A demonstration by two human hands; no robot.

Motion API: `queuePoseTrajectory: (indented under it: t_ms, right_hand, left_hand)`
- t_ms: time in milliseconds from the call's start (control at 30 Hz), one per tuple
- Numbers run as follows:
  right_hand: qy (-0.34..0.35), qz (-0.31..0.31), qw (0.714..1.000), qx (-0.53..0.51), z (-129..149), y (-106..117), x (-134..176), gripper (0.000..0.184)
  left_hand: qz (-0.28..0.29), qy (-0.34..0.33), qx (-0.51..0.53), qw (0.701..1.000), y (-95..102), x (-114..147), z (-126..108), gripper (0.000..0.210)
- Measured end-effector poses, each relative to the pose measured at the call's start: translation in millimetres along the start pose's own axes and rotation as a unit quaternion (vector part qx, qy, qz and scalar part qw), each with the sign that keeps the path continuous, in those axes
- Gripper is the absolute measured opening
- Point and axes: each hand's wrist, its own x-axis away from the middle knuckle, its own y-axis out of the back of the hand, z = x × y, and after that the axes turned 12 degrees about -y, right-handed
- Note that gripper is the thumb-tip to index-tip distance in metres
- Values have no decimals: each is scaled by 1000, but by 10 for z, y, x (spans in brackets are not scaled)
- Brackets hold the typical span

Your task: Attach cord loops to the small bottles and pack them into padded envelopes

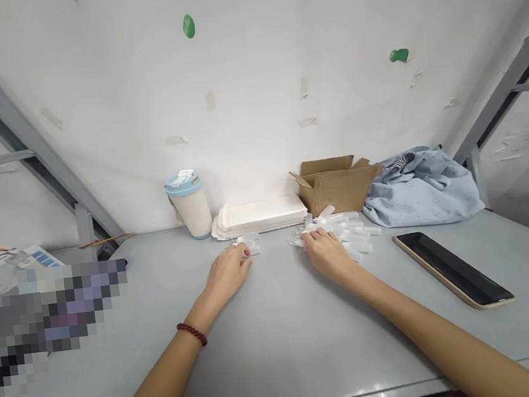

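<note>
Small translucent plastic pieces [254, 249] lie at the fingertips of my left hand [227, 271], left of the middle of the table. Its thumb and fingers are bent in around them, and the hand partly covers them. Over to the right, my right hand [327, 254] rests at the near left side of a loose pile of similar translucent plastic pieces [357, 235]. The fingers of this hand curl down into the pile, and their tips are hidden. A stack of flat white boxes or envelopes [264, 214] lies behind and between both hands.
Against the wall stand a cup with a blue lid [191, 207], an open cardboard box [340, 188] and a light blue cloth bundle [423, 190]. A phone [454, 268] lies at the right of the grey table [283, 362]. Pixelated items [67, 310] and wires are at the left.
</note>
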Motion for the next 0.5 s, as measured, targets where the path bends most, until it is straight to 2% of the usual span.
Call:
queuePoseTrajectory:
  t_ms: [167, 300, 400, 500]
  right_hand:
    - [2, -21, 999, -50, -2, -21, -11, 29]
    - [15, -58, 989, -138, 6, 21, 0, 26]
    - [40, -79, 951, -295, 60, 86, 61, 21]
    - [34, -30, 917, -396, 138, 172, 143, 22]
  left_hand:
    - [-10, 4, 7, 1000, -116, -17, 13, 23]
    - [-19, 0, 34, 999, -79, -9, -30, 27]
    - [-30, -10, 128, 991, -23, 4, -116, 32]
    - [-36, -19, 244, 969, 7, 16, -193, 41]
